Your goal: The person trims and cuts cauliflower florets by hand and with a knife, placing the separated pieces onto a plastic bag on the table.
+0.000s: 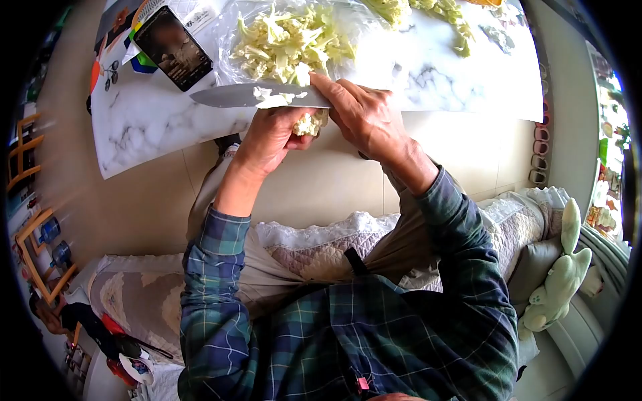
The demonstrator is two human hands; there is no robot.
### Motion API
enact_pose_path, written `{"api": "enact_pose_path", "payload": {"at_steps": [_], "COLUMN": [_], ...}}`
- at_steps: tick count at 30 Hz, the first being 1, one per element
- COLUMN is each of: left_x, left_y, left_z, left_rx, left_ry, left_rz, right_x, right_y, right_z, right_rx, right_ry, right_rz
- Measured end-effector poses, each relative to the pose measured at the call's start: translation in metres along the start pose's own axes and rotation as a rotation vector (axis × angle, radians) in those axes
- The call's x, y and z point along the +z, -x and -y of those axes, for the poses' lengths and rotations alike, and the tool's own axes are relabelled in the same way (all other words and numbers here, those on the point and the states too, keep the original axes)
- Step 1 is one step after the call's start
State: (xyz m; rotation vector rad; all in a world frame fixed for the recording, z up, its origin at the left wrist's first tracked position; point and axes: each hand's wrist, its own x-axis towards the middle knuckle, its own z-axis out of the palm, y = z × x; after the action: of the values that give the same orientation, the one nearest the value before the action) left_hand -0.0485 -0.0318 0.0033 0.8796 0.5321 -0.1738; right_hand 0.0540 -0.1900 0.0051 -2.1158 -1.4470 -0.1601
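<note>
My right hand (366, 117) is closed around the handle of a kitchen knife (227, 96). Its wide blade points left, and pale cauliflower scraps cling to the flat side. Just under the blade, my left hand (271, 137) grips a piece of cauliflower (309, 125), whose white florets show between the fingers. Both hands are close together at the table's near edge. Right beyond the knife, a heap of cut cauliflower (287, 43) lies on a clear plastic bag (231, 63).
On the marble-patterned table (441, 87), a phone (174, 48) with a lit screen lies at the left. More cauliflower pieces (449, 15) are at the back right. Behind me is a sofa with a quilted cover (321, 247), and a plush toy (562, 281) sits on its right end.
</note>
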Motion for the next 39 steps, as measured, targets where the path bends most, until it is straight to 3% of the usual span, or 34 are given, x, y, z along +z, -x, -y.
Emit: {"api": "enact_pose_path", "payload": {"at_steps": [3,9,11,13,15,19,21,22,24,25,27,29,35,39], "left_x": [0.005,0.007,0.008,0.010,0.008,0.008,0.006,0.008,0.006,0.005,0.002,-0.002,0.011,0.006], "left_y": [0.001,0.001,0.001,0.001,0.000,-0.003,-0.005,-0.006,-0.005,-0.008,-0.009,-0.014,-0.005,-0.012], "left_z": [-0.009,-0.009,-0.008,-0.015,-0.016,-0.012,-0.011,-0.011,-0.008,-0.006,-0.001,-0.001,-0.011,-0.022], "left_rx": [-0.008,0.000,0.008,0.049,0.037,0.034,0.032,0.047,0.016,0.008,0.008,0.011,0.172,0.223], "left_ry": [0.008,-0.001,0.009,-0.018,0.007,-0.070,-0.104,-0.131,-0.179,-0.226,-0.249,-0.227,-0.122,-0.108], "left_rz": [0.089,0.021,0.108,0.140,0.047,0.030,0.024,0.076,0.114,0.169,0.205,0.304,0.171,0.183], "right_x": [0.004,0.008,0.008,0.006,0.001,0.003,-0.007,-0.013,-0.020,-0.015,-0.008,-0.012,-0.019,-0.022], "right_y": [0.004,0.004,0.005,0.005,0.006,0.001,-0.006,-0.009,-0.022,-0.019,-0.018,-0.023,-0.028,-0.034], "right_z": [-0.011,-0.005,-0.008,-0.025,-0.022,-0.007,0.001,0.005,0.009,0.001,0.000,0.005,-0.002,-0.011], "right_rx": [0.061,0.093,0.108,0.223,0.246,0.226,0.575,0.565,0.799,0.811,0.702,0.757,0.808,0.864], "right_ry": [0.048,0.017,0.004,0.075,0.080,-0.034,-0.491,-0.495,-0.931,-0.883,-0.960,-1.071,-0.953,-1.085], "right_rz": [0.033,0.012,0.013,0.005,0.015,-0.041,0.074,0.074,0.153,0.262,0.184,0.198,0.204,0.133]}}
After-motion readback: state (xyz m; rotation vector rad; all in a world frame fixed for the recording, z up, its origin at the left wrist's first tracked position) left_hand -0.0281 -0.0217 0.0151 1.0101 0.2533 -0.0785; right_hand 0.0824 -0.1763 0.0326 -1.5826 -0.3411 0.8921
